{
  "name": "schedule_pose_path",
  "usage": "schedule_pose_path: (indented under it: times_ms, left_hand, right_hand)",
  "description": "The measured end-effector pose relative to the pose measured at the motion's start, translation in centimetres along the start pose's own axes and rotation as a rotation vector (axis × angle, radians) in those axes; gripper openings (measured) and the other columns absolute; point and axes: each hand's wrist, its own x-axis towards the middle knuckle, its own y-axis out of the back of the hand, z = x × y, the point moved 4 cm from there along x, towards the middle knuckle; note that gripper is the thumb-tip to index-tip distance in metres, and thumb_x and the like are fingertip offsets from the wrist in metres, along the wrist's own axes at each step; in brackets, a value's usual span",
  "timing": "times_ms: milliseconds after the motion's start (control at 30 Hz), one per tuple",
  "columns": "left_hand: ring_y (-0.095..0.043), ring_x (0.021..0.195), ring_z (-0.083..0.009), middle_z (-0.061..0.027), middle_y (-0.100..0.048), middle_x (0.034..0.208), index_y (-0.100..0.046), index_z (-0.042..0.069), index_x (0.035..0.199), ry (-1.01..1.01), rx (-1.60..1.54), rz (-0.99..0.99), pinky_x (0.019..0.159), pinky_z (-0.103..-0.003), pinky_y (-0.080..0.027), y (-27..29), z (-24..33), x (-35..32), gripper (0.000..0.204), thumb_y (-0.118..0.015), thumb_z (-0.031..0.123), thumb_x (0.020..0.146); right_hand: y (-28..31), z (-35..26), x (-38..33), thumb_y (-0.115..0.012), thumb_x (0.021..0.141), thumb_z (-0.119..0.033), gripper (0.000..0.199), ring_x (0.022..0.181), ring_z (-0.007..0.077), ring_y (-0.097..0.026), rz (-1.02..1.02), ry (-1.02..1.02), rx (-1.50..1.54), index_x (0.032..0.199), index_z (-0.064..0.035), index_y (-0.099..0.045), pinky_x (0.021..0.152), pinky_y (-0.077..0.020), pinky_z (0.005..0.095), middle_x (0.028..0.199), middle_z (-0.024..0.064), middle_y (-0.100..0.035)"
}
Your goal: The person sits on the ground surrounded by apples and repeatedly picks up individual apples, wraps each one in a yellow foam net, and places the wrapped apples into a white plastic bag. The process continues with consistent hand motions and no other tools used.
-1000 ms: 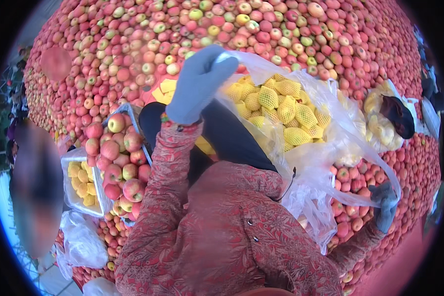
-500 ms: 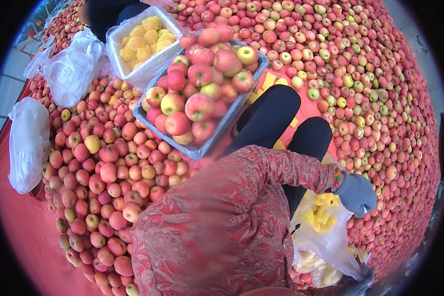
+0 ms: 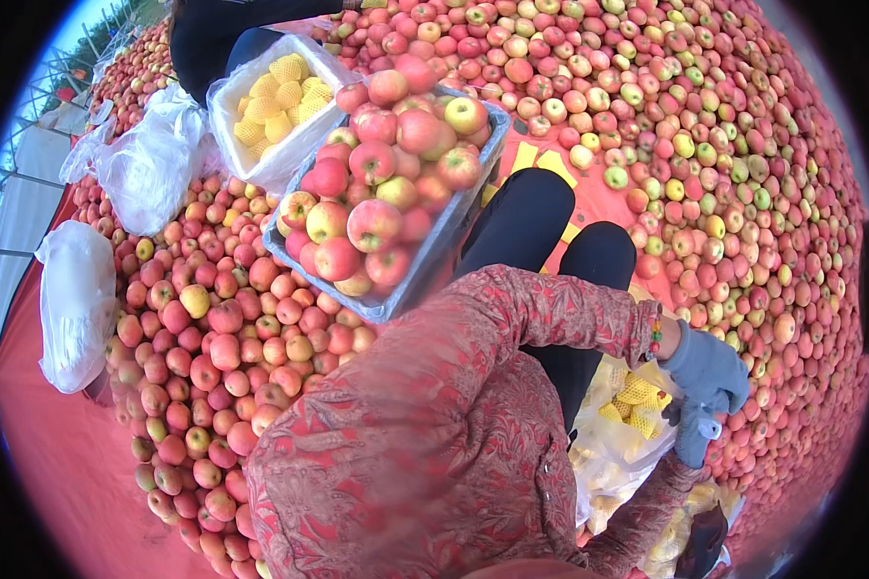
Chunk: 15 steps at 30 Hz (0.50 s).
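Note:
My left hand (image 3: 710,372), in a blue-grey glove with a beaded bracelet at the wrist, has its fingers bent down over my right hand. Just below it, touching, my right hand (image 3: 690,442) wears the same kind of glove and is closed. A small pale end (image 3: 710,427) shows between the two; what it belongs to is hidden. Beside the hands, yellow foam net sleeves (image 3: 637,398) lie in a clear plastic bag (image 3: 613,463) against my leg. Loose red apples (image 3: 782,386) spread just beyond both hands.
A lined blue crate (image 3: 386,307) heaped with apples stands by my knees (image 3: 521,222). Behind it is a white box (image 3: 224,106) of yellow foam sleeves. Plastic bags (image 3: 72,309) lie on apples at left. Someone's dark-clothed leg (image 3: 198,48) shows at top left.
My right hand has come up from the lower edge to meet my left hand, and its patterned sleeve now shows. The plastic bag's edge has dropped. The whole view has shifted slightly.

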Motion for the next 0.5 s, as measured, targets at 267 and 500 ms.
schedule_pose_path:
  times_ms: [267, 500]
  left_hand:
    - [-0.063, 0.065, -0.029, -0.0091, -0.063, 0.072, -0.062, 0.012, 0.085, 0.171, 0.51, -0.26, 0.053, -0.044, -0.048, -0.5, -3.3, 0.2, 0.023, -0.057, 0.033, 0.078]
    - [-0.064, 0.062, -0.0257, -0.0129, -0.063, 0.07, -0.055, 0.003, 0.089, 0.545, 0.036, -0.048, 0.051, -0.039, -0.049, 2.3, -11.0, -1.0, 0.019, -0.053, 0.021, 0.083]
  right_hand:
    - [1.6, 3.0, 1.9, -0.038, 0.097, -0.042, 0.044, 0.049, 0.0119, -0.048, -0.166, -0.011, 0.185, 0.104, -0.0003, -0.051, 0.047, -0.0362, 0.0228, 0.064, 0.0061, -0.055]
    - [-0.1, 2.3, 3.1, -0.04, 0.095, -0.041, 0.049, 0.04, 0.0107, -0.045, -0.083, -0.173, 0.614, 0.12, 0.0006, -0.048, 0.036, -0.0372, 0.0227, 0.066, 0.0048, -0.056]
